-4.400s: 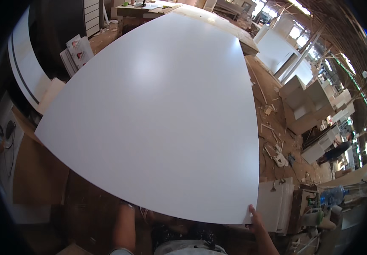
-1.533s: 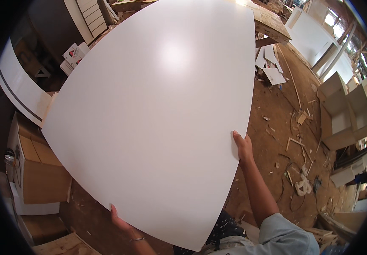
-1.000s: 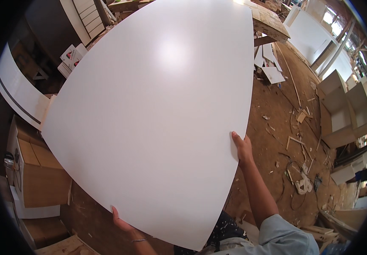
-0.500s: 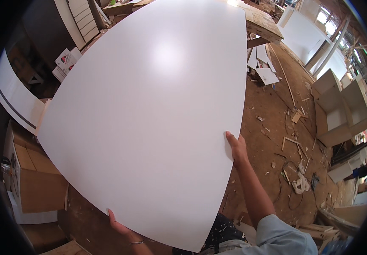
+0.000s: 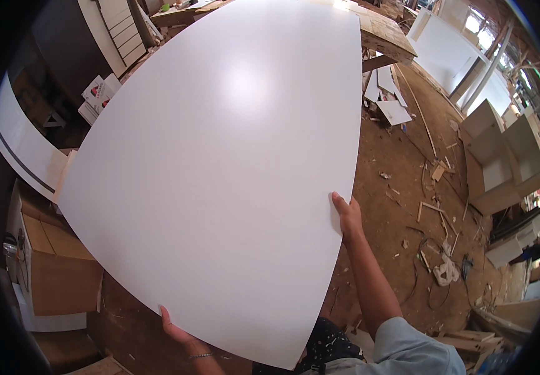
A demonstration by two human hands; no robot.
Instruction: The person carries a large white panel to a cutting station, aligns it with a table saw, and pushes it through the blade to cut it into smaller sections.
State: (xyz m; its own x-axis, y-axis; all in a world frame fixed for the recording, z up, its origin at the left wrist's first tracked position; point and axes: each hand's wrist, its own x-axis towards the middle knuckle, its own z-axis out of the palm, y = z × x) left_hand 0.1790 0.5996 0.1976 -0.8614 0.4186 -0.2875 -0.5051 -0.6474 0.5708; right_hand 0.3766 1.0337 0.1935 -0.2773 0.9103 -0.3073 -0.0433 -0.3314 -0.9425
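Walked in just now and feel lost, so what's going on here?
A person grips a large white panel: the left hand on its near edge, the right hand on its right edge. Its far end reaches over a wooden bench. Scraps litter the floor to the right.

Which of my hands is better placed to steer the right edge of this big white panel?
Right, I'd say. Your right hand is on that edge of the white panel, thumb on top, well up from the near corner. Your left hand is on the near edge instead.
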